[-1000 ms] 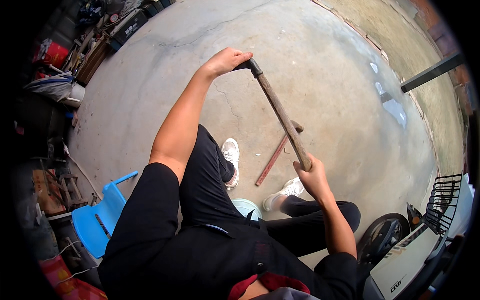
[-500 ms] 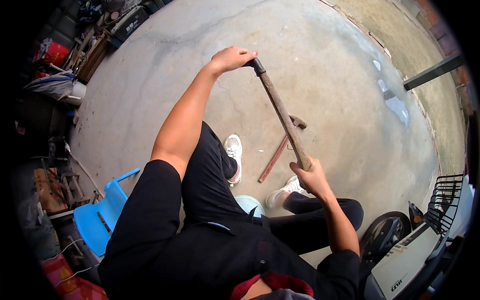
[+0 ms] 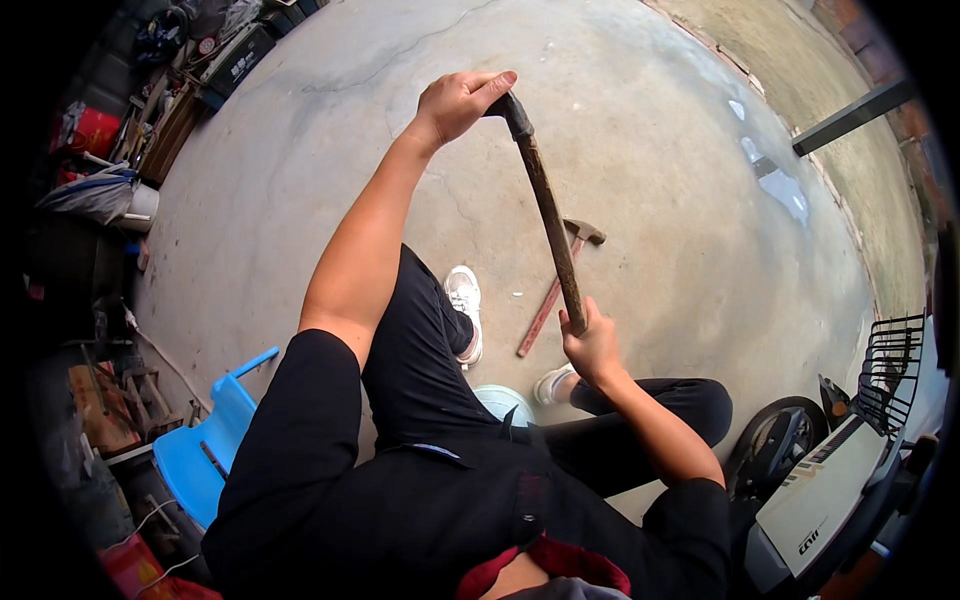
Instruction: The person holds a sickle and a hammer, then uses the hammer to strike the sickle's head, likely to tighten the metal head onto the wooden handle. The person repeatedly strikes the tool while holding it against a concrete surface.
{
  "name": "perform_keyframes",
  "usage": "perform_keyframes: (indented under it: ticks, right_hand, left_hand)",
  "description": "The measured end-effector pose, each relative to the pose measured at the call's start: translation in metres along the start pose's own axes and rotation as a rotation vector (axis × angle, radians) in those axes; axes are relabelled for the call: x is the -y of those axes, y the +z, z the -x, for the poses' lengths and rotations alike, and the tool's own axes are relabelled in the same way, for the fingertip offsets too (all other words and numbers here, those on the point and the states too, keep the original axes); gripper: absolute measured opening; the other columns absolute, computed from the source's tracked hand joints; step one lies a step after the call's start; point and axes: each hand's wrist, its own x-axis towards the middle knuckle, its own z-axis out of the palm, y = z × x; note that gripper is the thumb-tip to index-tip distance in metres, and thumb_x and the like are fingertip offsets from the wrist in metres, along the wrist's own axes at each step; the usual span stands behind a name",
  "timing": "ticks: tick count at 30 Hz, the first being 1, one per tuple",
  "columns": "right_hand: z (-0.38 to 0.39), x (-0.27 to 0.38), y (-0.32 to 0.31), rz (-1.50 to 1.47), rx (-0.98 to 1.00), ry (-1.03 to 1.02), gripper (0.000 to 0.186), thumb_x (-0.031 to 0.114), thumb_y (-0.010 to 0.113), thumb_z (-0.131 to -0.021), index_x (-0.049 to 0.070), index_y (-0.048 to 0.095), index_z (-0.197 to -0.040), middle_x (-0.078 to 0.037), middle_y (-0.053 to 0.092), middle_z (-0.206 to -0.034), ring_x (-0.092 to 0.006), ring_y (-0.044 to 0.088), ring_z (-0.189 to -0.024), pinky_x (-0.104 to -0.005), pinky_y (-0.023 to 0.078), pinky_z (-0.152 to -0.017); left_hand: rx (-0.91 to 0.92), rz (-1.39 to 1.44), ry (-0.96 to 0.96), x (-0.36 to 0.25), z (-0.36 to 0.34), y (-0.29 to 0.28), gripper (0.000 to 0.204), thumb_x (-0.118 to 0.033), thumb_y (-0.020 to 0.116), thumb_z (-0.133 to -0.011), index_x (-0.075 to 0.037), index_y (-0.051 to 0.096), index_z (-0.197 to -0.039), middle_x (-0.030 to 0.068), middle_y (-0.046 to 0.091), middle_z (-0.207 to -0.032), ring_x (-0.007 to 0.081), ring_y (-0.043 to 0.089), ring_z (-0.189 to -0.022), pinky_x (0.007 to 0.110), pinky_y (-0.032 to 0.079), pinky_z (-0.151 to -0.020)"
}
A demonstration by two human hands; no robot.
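Observation:
A long tool with a weathered wooden handle [image 3: 547, 205] spans between my two hands. My left hand [image 3: 462, 105] is closed over its dark metal head [image 3: 517, 117] at the upper end, which it partly hides. Lower down, my right hand [image 3: 590, 338] grips the handle's end. On the concrete beyond them lies a hammer [image 3: 585, 229] with a dark head and a worn red handle, partly behind the wooden handle. A pale green round object [image 3: 500, 398], perhaps a bucket, shows beneath me between my legs.
A blue plastic chair [image 3: 200, 460] stands at my left, with cluttered wood, crates and bags along that side, plus a white bucket [image 3: 141, 206]. A scooter [image 3: 815, 500] with a black rack is at my right. A grey post [image 3: 850, 125] juts from the upper right over the concrete floor [image 3: 680, 180].
Both hands and the tool have risen in the picture. My right hand has shifted left, so the handle stands steeper and appears darker. The grips stay closed.

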Motion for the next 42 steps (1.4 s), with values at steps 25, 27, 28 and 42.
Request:
perform_keyframes:
  ticks: [25, 27, 28, 42]
  right_hand:
    - [-0.022, 0.026, -0.022, -0.747, 0.479, 0.402, 0.026, 0.02, 0.069, -0.089, 0.007, 0.047, -0.087, 0.004, 0.042, -0.059, -0.0049, 0.034, -0.041, -0.0256, 0.025, -0.036]
    - [-0.024, 0.021, -0.023, -0.668, 0.442, 0.39, 0.028, 0.023, 0.07, -0.088, 0.004, 0.049, -0.09, -0.001, 0.046, -0.061, -0.0094, 0.041, -0.043, -0.0287, 0.032, -0.039]
    - [-0.025, 0.011, -0.016, -0.551, 0.341, 0.253, 0.03, 0.024, 0.07, -0.088, 0.003, 0.049, -0.091, -0.003, 0.048, -0.062, -0.0119, 0.044, -0.045, -0.0304, 0.035, -0.042]
    - [-0.022, 0.036, 0.093, -0.206, -0.169, -0.099, 0.044, 0.032, 0.07, -0.086, 0.002, 0.044, -0.106, -0.024, 0.061, -0.069, -0.0453, 0.062, -0.067, -0.0497, 0.047, -0.056]
  left_hand:
    - [-0.357, 0.166, -0.274, 0.066, -0.013, -0.016, 0.063, -0.063, 0.048, -0.089, -0.005, 0.069, -0.104, 0.0076, 0.067, -0.096, 0.0217, 0.062, -0.095, 0.036, 0.048, -0.089]
    - [-0.466, 0.117, -0.147, 0.048, -0.013, -0.009, 0.045, -0.046, 0.061, -0.089, -0.001, 0.068, -0.089, 0.0099, 0.068, -0.083, 0.0207, 0.065, -0.079, 0.034, 0.053, -0.077]
    - [-0.284, 0.19, -0.216, 0.033, -0.009, -0.004, 0.047, -0.047, 0.06, -0.089, -0.001, 0.067, -0.087, 0.0097, 0.067, -0.079, 0.0199, 0.065, -0.075, 0.033, 0.053, -0.074]
    - [-0.059, 1.001, -0.435, -0.036, 0.021, 0.089, 0.041, -0.047, 0.042, -0.102, -0.007, 0.036, -0.113, 0.0138, 0.052, -0.098, 0.0161, 0.049, -0.069, 0.033, 0.047, -0.062]
